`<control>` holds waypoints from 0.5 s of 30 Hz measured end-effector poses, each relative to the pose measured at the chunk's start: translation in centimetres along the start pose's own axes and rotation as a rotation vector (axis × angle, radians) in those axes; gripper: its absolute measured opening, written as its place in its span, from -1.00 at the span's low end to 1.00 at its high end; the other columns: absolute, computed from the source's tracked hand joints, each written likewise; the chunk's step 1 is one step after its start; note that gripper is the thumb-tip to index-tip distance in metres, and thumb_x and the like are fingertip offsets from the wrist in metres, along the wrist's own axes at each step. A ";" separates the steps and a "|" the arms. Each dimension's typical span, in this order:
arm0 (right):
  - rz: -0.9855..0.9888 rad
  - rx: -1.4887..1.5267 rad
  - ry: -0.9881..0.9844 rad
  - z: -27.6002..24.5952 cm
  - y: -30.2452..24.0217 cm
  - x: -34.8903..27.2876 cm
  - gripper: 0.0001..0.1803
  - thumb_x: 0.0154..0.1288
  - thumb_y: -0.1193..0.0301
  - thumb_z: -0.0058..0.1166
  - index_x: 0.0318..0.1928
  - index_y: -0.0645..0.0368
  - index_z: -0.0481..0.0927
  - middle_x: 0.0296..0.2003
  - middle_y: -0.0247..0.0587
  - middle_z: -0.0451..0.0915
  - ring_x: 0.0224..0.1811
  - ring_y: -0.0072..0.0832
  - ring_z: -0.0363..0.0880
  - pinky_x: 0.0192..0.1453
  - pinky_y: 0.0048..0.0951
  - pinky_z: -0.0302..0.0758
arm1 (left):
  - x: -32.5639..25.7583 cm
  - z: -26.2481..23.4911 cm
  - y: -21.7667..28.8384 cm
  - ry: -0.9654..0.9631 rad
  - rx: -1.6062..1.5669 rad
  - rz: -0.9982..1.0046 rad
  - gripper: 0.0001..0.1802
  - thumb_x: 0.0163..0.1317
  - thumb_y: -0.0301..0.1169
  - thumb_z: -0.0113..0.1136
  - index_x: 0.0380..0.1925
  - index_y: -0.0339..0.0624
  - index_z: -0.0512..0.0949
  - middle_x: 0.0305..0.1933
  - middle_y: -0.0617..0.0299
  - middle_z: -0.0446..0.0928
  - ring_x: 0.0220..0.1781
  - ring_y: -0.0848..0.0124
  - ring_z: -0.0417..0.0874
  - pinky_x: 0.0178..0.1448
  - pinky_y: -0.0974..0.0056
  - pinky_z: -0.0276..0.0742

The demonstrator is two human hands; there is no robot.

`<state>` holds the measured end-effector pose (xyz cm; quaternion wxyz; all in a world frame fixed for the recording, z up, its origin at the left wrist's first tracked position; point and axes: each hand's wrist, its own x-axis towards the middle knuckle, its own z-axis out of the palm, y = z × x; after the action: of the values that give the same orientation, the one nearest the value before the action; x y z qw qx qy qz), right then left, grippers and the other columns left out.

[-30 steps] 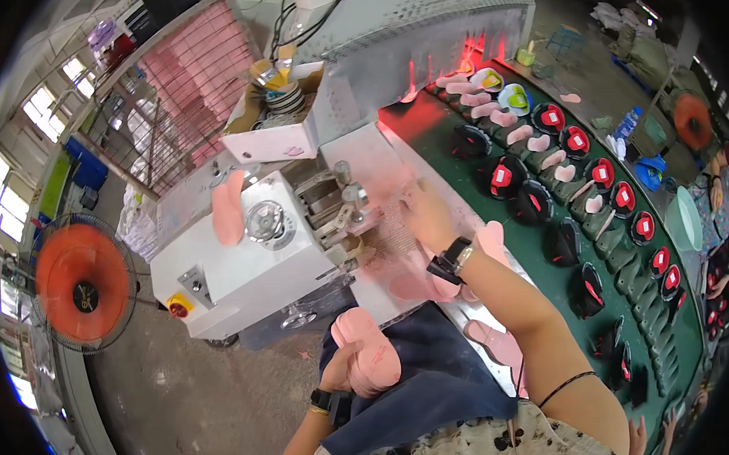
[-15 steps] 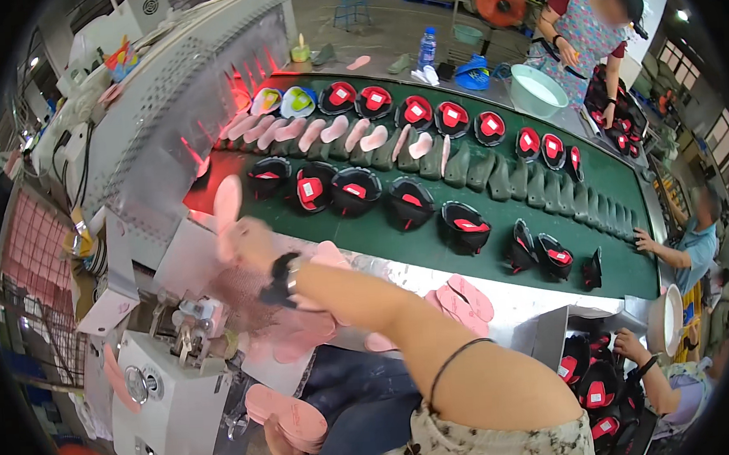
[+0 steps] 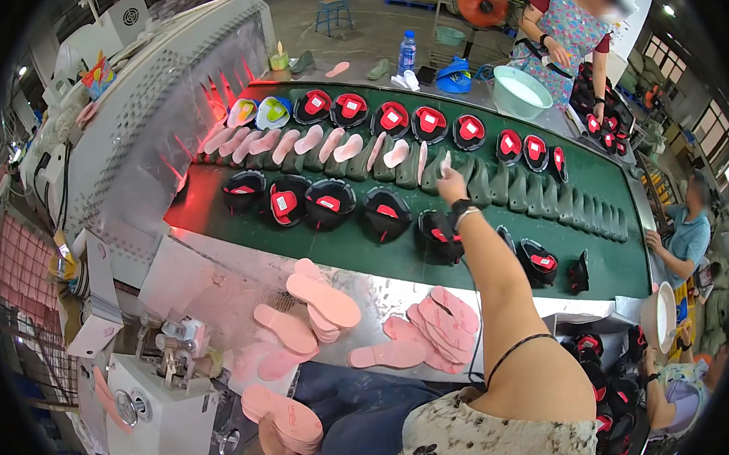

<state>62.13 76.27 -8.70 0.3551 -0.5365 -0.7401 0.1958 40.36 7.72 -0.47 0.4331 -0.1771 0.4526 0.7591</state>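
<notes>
Pinching an insole [image 3: 446,163], the right hand [image 3: 451,186] is perhaps risking toppling lasts [image 3: 499,186] by brushing them, the left hand [image 3: 272,441] clasping a stack [image 3: 288,417].

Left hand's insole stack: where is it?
Head view, lower left: the stack is in the left hand, between the white machine and the dark blue cloth.

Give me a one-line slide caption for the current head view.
Left hand holding a stack of pink insoles, right hand extended to the row of green shoe lasts.
</notes>
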 end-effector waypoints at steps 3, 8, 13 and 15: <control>-0.111 0.215 0.027 4.1 -15.4 -6.2 -0.73 0.06 0.47 0.06 -0.20 0.32 0.62 -0.24 0.13 0.63 -0.11 0.00 0.59 0.03 -0.19 0.51 | -0.6 0.1 -0.2 0.017 -0.026 0.030 -0.58 0.28 -0.29 0.02 0.09 -0.24 0.38 0.02 0.09 0.52 0.03 0.18 0.58 0.12 0.04 0.53; -0.789 0.375 -0.565 6.0 -30.6 -30.7 -0.76 0.27 0.30 0.07 -0.07 0.01 0.46 -0.33 -0.23 0.47 -0.49 -0.42 0.40 -0.16 -0.32 0.36 | 3.1 -6.3 -2.7 -0.013 0.756 0.326 -0.63 0.22 -0.39 0.09 0.03 -0.26 0.45 -0.01 0.10 0.54 0.04 0.19 0.58 0.12 0.11 0.53; -0.637 0.587 -1.011 2.8 -35.7 -40.5 -0.77 0.35 0.23 -0.06 -0.08 0.02 0.50 -0.43 -0.14 0.58 -0.48 -0.18 0.52 -0.32 -0.20 0.43 | -0.1 -3.7 0.2 -0.199 0.717 0.350 -0.71 0.29 -0.49 0.16 0.00 -0.29 0.50 -0.08 0.18 0.57 -0.09 0.41 0.63 -0.07 0.31 0.59; -0.586 0.530 -1.165 1.1 -37.1 -40.4 -0.76 0.33 0.29 -0.09 -0.15 0.15 0.56 -0.45 0.07 0.58 -0.32 0.03 0.59 -0.26 -0.09 0.47 | -1.3 -2.2 1.5 0.006 0.120 0.035 -0.69 0.29 -0.51 0.16 0.02 -0.35 0.46 -0.13 0.26 0.56 -0.11 0.41 0.63 -0.06 0.31 0.61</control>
<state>44.02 25.81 2.71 0.0577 -0.0184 -0.8512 0.5214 39.57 4.87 0.04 0.4282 -0.1450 0.5017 0.7375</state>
